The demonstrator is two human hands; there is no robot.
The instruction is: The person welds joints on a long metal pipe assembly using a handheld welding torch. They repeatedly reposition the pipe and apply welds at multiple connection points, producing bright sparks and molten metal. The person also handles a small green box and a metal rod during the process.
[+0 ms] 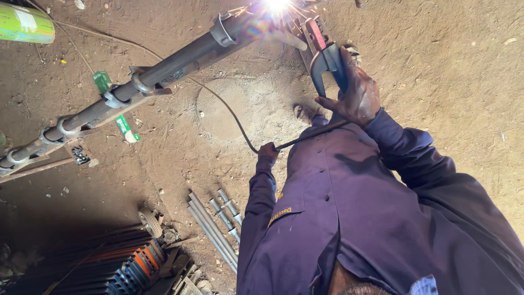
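Head view: right hand (pixel 355 95) at 1 o'clock, fingers (pixel 327 102) wrapped shut around the handle of the electrode holder (pixel 326 61); the holder sticks out of the fist toward 11 o'clock, red-tipped jaw end nearest the arc. Weld arc (pixel 277 5) flares at 12 o'clock on the top end of the long metal pipe (pixel 164 66), sparks around it. Pipe runs from 12 down to 9 o'clock, with ring clamps (pixel 139 83) along it. Left hand (pixel 268 150) near centre, closed on the black cable (pixel 229 112), which runs out of the fist toward 11 o'clock and over to the right wrist. Purple work coat (pixel 355 218) fills 5 o'clock. Loose steel tubes (pixel 215 226) on dirt floor (pixel 464 54) at 6 o'clock. Green cylinder (pixel 24 24) at 10 o'clock.
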